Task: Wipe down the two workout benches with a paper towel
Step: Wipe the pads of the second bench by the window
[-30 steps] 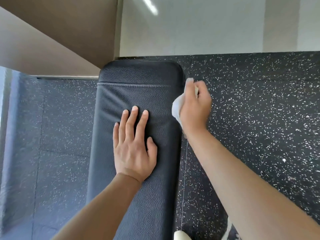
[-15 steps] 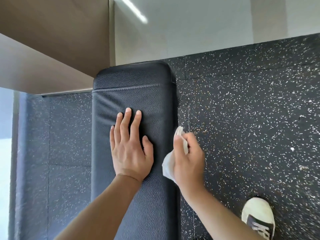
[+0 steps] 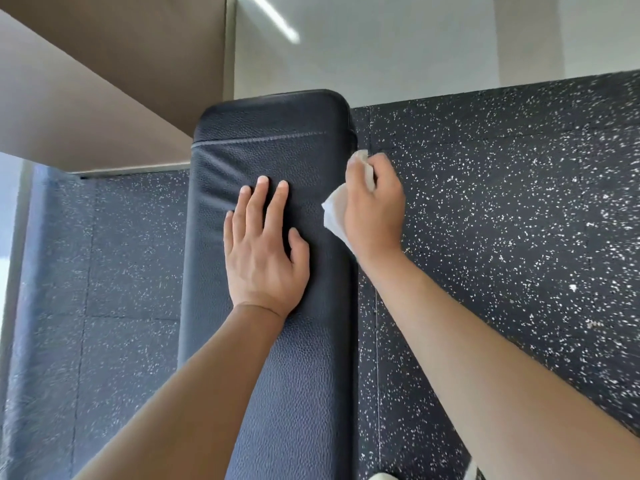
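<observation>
In the head view, the left hand (image 3: 265, 251) lies flat on top of the black padded bench (image 3: 277, 375), fingers straight and slightly spread toward its far end. Just to its right, the right hand (image 3: 375, 206) curls around a crumpled white paper towel (image 3: 334, 211) and presses it against the bench's right side edge. Speckled black rubber flooring (image 3: 502, 220) spreads beyond the right hand.

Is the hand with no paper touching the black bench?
Touching. The head view shows the left hand lying flat on top of the bench, with its fingers and palm pressed onto the padding and no gap showing.
</observation>
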A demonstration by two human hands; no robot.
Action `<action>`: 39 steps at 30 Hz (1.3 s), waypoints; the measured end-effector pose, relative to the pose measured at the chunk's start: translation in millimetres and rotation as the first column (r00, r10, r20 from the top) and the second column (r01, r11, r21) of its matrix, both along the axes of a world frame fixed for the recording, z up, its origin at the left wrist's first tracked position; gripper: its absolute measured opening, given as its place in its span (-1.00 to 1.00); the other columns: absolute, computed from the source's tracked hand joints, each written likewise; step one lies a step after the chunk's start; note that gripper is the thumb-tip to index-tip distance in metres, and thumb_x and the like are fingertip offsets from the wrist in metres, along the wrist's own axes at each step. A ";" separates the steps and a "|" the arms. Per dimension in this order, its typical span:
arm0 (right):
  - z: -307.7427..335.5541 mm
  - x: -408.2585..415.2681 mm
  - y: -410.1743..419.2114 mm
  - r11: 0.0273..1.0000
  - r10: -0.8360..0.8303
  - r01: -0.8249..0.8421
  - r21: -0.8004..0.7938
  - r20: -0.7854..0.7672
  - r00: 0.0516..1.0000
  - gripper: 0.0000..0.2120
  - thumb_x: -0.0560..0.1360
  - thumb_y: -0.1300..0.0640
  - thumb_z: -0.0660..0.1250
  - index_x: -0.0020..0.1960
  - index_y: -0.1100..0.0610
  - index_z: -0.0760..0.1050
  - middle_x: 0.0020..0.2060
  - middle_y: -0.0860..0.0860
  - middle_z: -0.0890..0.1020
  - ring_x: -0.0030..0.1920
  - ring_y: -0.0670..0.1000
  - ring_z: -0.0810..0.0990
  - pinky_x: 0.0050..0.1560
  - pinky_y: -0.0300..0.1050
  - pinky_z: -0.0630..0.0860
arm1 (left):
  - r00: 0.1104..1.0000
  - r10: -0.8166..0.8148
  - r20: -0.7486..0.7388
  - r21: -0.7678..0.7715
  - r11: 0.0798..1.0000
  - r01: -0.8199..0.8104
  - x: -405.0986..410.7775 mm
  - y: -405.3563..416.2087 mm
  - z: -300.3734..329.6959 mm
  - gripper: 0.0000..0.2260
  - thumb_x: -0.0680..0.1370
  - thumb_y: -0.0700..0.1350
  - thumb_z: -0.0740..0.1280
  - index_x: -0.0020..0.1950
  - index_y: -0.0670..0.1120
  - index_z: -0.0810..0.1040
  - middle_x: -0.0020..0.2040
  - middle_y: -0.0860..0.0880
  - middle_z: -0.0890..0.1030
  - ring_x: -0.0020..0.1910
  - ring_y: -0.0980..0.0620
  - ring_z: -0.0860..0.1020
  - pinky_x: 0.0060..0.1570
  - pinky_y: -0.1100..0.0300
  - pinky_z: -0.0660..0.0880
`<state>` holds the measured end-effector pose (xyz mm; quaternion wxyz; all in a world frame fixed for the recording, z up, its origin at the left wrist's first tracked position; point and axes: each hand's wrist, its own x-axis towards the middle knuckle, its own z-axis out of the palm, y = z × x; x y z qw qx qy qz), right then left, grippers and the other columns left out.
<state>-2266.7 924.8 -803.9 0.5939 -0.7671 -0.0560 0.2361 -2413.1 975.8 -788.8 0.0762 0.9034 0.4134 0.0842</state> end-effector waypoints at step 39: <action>2.0 -138.2 -124.4 0.997 -0.001 0.003 -0.071 0.032 0.999 -0.62 0.63 -0.02 0.24 -0.30 -0.01 0.19 -0.43 -0.15 0.33 -0.32 -0.04 0.30 -0.23 0.03 0.31 | 0.999 -0.034 -0.037 -0.090 0.995 0.031 -198.5 -176.4 0.8 -0.42 0.61 -0.03 0.12 0.67 0.05 0.26 0.70 0.05 0.20 0.70 -0.03 0.11 0.64 -0.08 0.04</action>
